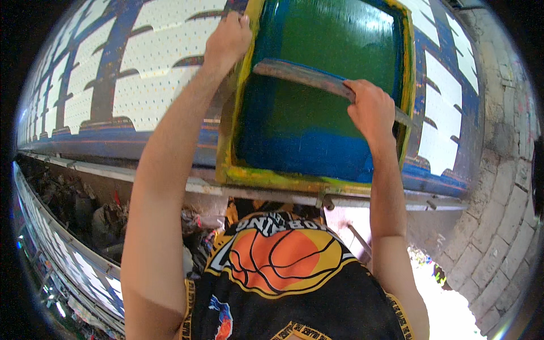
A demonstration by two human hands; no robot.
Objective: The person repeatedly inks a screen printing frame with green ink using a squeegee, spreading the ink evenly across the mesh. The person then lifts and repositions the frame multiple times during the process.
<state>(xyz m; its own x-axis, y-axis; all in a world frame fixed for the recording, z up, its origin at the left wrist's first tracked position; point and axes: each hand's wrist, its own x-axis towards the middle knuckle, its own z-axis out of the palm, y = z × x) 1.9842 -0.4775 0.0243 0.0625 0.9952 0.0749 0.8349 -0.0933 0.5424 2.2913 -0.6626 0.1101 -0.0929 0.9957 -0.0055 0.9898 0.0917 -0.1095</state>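
Note:
A screen printing frame (233, 148) with yellow-stained rims and green and blue mesh fills the upper middle. My left hand (229, 38) is closed on the frame's left rim near its upper part. My right hand (371, 110) grips a long, paint-stained squeegee (300, 74), which lies slanted across the mesh from the left side to beyond the hand at the right. Blue ink spreads over the lower part of the mesh below the squeegee.
A long table (170, 133) with white dotted cut pieces (153, 54) runs beneath the frame, with a metal rail (266, 192) along its near edge. Another such table (68, 249) is at lower left, with clutter (96, 215) between. A paved brick floor (487, 238) lies at the right.

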